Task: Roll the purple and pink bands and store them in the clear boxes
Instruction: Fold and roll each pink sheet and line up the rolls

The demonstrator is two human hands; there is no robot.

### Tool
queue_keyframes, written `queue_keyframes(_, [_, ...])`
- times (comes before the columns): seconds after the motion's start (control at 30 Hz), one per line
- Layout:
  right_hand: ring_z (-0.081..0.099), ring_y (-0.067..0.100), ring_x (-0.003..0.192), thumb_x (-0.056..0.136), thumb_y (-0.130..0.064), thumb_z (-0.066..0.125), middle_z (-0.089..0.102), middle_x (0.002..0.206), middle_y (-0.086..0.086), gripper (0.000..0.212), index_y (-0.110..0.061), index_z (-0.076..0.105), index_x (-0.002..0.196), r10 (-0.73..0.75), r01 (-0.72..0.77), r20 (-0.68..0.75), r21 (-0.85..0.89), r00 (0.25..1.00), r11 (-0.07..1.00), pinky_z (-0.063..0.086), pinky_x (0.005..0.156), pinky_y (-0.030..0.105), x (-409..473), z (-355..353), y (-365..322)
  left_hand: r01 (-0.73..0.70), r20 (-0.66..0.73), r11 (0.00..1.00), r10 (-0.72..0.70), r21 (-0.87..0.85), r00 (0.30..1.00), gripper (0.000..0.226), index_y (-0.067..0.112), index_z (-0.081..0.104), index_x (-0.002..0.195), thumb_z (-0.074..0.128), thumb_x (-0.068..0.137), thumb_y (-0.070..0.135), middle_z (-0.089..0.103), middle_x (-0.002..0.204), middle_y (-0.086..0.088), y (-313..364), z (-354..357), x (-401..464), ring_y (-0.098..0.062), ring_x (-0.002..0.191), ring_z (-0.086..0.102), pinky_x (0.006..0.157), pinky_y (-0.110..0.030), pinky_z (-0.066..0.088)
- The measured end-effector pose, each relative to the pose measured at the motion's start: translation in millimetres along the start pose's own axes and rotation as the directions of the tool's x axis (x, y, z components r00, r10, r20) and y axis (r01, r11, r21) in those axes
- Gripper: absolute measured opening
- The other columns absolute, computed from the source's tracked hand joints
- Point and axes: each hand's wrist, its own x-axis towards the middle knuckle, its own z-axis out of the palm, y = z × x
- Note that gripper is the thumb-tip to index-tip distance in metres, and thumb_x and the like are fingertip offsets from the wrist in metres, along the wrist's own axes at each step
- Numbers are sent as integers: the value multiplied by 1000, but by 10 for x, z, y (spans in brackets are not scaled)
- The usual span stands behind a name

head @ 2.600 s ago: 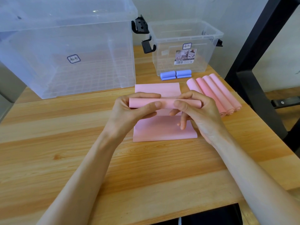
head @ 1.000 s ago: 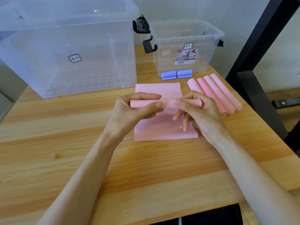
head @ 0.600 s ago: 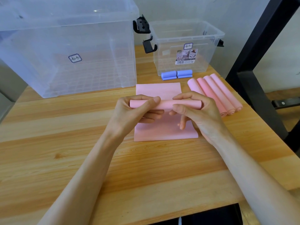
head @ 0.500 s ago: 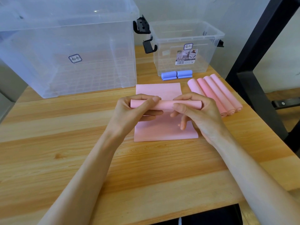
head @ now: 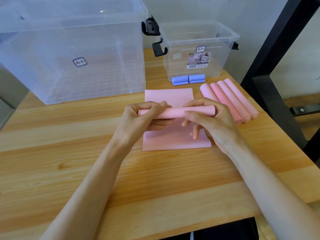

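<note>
Hands meet over the flat pink band [head: 173, 139] on the wooden table [head: 69, 170] — the left hand [head: 138, 118] and the right hand [head: 211, 122] each pinch an end of a pink roll [head: 174, 112], thumb on the near side, forefinger curled over the far side. The roll is lifted just above the flat band and runs across it; whether the roll is part of that band cannot be told. Just to the right of the flat band lie four rolled pink bands [head: 232, 101], side by side and touching. Beyond the flat band sit two small purple rolls [head: 188, 80], end to end, right against the front of the small clear box [head: 199, 49]. Left of that box, beyond and to the left of the flat band, stands the large clear box [head: 69, 49] — both open-topped.
</note>
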Motion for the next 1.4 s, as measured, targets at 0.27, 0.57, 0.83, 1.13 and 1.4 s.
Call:
queue_keyframes(0.27, [54, 22, 36, 74, -34, 74, 70, 64, 15, 25, -10, 71, 81, 39, -38, -46, 16, 998, 999, 49, 47, 31, 4, 10, -7, -50, -8, 999, 50, -8, 999, 18, 11, 75, 93, 77, 75, 18, 77, 87, -6, -3, 18, 6, -22, 83, 76, 75, -24, 59])
queue_keyframes(0.57, [56, 22, 40, 74, -27, 76, 72, 71, 15, 32, -6, 71, 98, 12, -12, 8, 2, 1000, 1000, 52, 51, 33, -1, 3, -11, -39, -48, 999, 39, 1, 998, 16, 10, 75, 89, 69, 89, 26, 77, 82, -8, -3, 16, 0, -20, 78, 76, 66, -23, 59])
queue_keyframes(0.83, [53, 23, 36, 78, -35, 72, 69, 64, 16, 27, -8, 71, 84, 52, -52, -29, 2, 998, 999, 48, 49, 30, 8, 15, -3, -77, -48, 997, 76, -20, 996, 10, 11, 75, 88, 76, 78, 14, 77, 84, -2, 9, 29, 1, -21, 78, 76, 70, -22, 58])
queue_keyframes(1.13, [56, 23, 41, 74, -28, 76, 74, 74, 13, 30, -13, 72, 100, 0, 1, 11, -21, 1000, 1000, 53, 53, 33, -11, 4, -16, -72, -85, 997, 71, 2, 994, 17, 11, 75, 89, 71, 84, 26, 77, 80, -7, -2, 34, -1, -19, 74, 76, 67, -25, 60])
queue_keyframes(1.4, [54, 23, 37, 78, -36, 72, 71, 66, 16, 23, -14, 72, 82, 28, -28, -36, -5, 999, 1000, 48, 50, 31, -4, 12, -12, -105, -43, 994, 105, 3, 994, 17, 13, 75, 90, 79, 74, 16, 77, 84, -2, -12, 27, 11, -19, 80, 76, 73, -24, 59])
